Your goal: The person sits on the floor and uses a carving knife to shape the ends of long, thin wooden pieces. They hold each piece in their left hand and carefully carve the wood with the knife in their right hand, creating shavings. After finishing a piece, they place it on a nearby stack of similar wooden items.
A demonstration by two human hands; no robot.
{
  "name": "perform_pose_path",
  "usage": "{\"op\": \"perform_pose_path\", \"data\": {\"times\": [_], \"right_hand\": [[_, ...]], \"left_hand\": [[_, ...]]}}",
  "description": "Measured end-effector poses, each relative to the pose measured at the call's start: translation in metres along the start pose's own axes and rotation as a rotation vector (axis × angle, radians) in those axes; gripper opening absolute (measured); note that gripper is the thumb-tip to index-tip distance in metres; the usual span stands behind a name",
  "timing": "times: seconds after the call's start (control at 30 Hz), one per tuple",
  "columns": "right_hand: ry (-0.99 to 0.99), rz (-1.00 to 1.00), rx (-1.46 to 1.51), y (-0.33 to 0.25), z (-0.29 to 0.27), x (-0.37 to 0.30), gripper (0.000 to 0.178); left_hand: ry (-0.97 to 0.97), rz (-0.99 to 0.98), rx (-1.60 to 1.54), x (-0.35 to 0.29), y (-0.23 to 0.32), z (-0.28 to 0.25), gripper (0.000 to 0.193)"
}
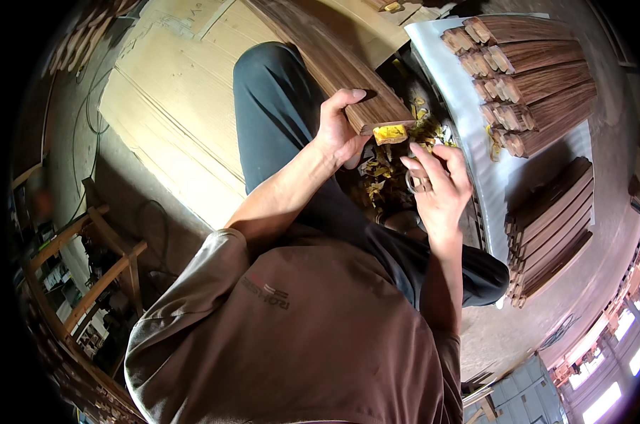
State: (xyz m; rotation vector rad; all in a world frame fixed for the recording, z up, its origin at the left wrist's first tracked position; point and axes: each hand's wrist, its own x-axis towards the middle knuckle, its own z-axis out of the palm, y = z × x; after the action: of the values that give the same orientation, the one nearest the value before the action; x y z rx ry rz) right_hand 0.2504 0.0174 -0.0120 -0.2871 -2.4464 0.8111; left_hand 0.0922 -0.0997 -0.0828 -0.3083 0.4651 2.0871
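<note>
My left hand (pixel 340 131) grips the near end of a long brown wooden board (pixel 362 95), thumb on top and fingers at its side. From that end sticks out a short tenon wrapped in yellow tape (pixel 390 134). Just right of the tenon, apart from it, is my right hand (pixel 440 177), its fingers bent. A small dark ring-shaped object (pixel 420 185), perhaps a tool handle, shows in the curled fingers of that hand; its rest is hidden. The board runs away from me, beside my left knee.
Torn yellow tape scraps (pixel 384 173) litter the floor between my legs. At right, a white-covered pallet (pixel 468 152) bears stacked boards (pixel 539 78) with bare tenons and a second stack of curved slats (pixel 553 226). Flattened cardboard (pixel 171 113) lies at left, near a wooden frame (pixel 86 283).
</note>
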Motion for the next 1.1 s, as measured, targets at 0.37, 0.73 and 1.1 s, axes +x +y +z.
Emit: {"op": "perform_pose_path", "data": {"times": [0.37, 0.73, 1.1], "right_hand": [[-0.035, -0.108, -0.186, 0.007, 0.025, 0.021, 0.020], [0.247, 0.677, 0.305, 0.012, 0.041, 0.025, 0.009], [0.232, 0.549, 0.264, 0.042, -0.002, -0.005, 0.016]], "left_hand": [[-0.005, -0.003, 0.019, -0.002, 0.000, 0.001, 0.058], [-0.067, 0.002, -0.165, 0.010, -0.004, 0.016, 0.069], [-0.228, 0.061, -0.212, 0.017, 0.008, 0.051, 0.073]]}}
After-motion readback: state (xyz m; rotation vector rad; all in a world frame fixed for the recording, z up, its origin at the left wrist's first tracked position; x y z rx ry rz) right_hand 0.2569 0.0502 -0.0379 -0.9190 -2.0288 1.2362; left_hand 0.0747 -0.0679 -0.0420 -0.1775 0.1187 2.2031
